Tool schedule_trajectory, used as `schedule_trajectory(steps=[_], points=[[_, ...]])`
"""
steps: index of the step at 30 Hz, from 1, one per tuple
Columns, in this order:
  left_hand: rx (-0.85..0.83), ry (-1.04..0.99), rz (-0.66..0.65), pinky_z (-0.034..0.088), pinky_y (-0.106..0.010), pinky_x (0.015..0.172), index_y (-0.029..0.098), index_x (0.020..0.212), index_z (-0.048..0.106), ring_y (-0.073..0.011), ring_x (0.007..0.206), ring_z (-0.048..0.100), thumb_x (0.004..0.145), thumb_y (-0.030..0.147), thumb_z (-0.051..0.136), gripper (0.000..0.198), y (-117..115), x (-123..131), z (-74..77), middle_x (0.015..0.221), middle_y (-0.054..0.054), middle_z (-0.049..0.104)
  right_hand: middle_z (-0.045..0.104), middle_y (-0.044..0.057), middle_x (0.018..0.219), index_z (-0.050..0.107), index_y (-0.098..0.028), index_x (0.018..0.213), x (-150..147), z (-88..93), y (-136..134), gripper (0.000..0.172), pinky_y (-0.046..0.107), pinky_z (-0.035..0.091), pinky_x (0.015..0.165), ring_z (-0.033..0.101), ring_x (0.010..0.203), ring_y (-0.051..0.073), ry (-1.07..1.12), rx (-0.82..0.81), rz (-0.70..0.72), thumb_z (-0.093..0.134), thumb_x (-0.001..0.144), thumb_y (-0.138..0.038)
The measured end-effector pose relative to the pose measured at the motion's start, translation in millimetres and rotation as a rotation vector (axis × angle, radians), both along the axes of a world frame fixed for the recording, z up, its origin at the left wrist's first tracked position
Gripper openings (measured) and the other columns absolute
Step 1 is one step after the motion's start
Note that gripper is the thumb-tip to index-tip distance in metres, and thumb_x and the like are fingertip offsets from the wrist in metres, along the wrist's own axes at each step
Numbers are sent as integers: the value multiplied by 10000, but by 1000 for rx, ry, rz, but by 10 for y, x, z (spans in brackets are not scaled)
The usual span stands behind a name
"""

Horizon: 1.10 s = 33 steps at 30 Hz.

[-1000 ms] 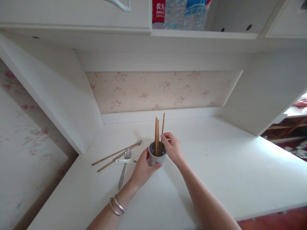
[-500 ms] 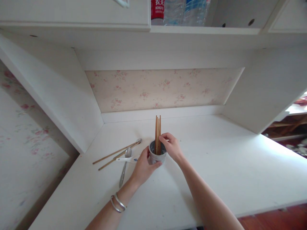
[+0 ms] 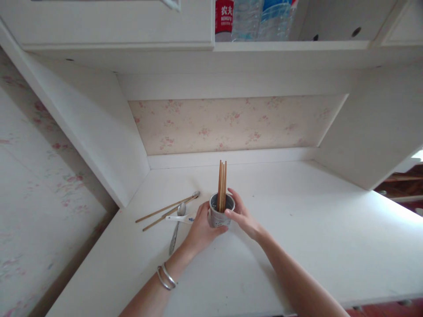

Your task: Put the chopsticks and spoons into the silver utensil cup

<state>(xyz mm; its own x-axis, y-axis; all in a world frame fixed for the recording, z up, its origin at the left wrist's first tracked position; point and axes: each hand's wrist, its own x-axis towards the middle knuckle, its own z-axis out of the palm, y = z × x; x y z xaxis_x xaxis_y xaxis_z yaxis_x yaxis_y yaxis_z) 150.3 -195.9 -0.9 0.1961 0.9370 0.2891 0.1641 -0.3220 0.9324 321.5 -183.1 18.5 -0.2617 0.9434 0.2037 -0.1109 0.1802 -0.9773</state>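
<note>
A grey chopstick holder [image 3: 218, 220] stands upright on the white countertop [image 3: 317, 246], with several wooden chopsticks [image 3: 222, 182] upright inside. My left hand [image 3: 202, 231] wraps round its left and near side. On the right side my right hand [image 3: 245, 220] grips the holder, thumb at the rim, fingers partly hidden behind it. Left of the holder lie two loose wooden chopsticks [image 3: 155, 215], their far ends near a small metal spoon [image 3: 196, 194]. Closer to my left hand are another metal spoon [image 3: 181, 209] and a white ceramic spoon [image 3: 175, 218], whose right end is partly hidden by that hand.
An overhead cabinet [image 3: 119, 26] crosses the top, with plastic bottles [image 3: 246, 20] on its open shelf. Side panels [image 3: 95, 123] flank the countertop. Flowered wallpaper [image 3: 214, 125] covers the back wall.
My right hand has let go of the chopsticks and moved down onto the holder's right side. The left hand keeps its hold. The view has shifted slightly.
</note>
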Motion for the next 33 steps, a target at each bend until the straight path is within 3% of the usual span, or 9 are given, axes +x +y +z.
schedule_trajectory(steps=[4,8,10,13,18,23,26,30,33], points=[[130,237,76,343,-448,1042,226,1316,439,-299,1254,416,620,370,774,785,-27,-235,184,1354,-131,440,388,92,1418,221,-316,1407,35,-70,13,883,457,294,1071,399,1287,258,-15,23,10,737,695,-398],[161,454,101,454,-344,900,224,1144,574,-207,999,591,820,403,543,371,144,-702,453,1135,-79,607,373,91,1429,216,-321,1411,46,-105,40,899,488,222,1099,349,1320,260,-72,42,-15,746,688,-389],[136,640,143,460,-326,846,210,997,637,-198,889,608,847,402,469,296,302,-984,516,995,-60,652,387,91,1418,222,-322,1412,47,-109,35,893,497,222,1097,361,1311,263,-73,47,-29,743,690,-388],[49,870,208,440,-341,830,194,896,654,-229,897,590,821,378,450,285,519,-1382,454,948,-75,659,413,83,1399,246,-332,1402,53,-92,13,858,512,229,1090,373,1301,267,-74,55,-59,732,698,-394],[-25,998,107,421,-329,809,199,840,645,-237,870,570,781,360,468,246,662,-1796,211,908,-89,657,443,81,1365,272,-333,1381,69,-53,-13,767,491,257,1075,388,1288,253,-65,80,-93,687,741,-412],[22,1051,134,420,-319,774,191,814,607,-223,828,578,832,339,391,263,751,-1992,99,879,-81,641,453,80,1331,281,-322,1358,71,-65,4,725,457,289,1065,392,1280,228,-34,83,-123,668,755,-435],[95,1034,242,426,-333,783,161,851,593,-229,829,580,857,336,351,299,848,-2041,131,869,-97,624,459,79,1305,295,-317,1341,75,-73,20,684,442,329,1043,434,1235,220,-4,81,-162,644,769,-455],[156,873,437,451,-345,794,104,1153,521,-219,824,585,867,357,351,417,928,-1902,375,919,-95,599,475,77,1269,335,-314,1315,86,-71,41,597,418,381,1001,480,1163,211,47,82,-218,591,800,-473],[98,635,440,481,-339,737,135,1207,503,-178,728,591,883,403,351,447,875,-1606,657,941,-69,583,485,69,1243,353,-309,1304,89,-79,54,559,398,400,978,490,1128,200,89,77,-231,572,814,-468]])
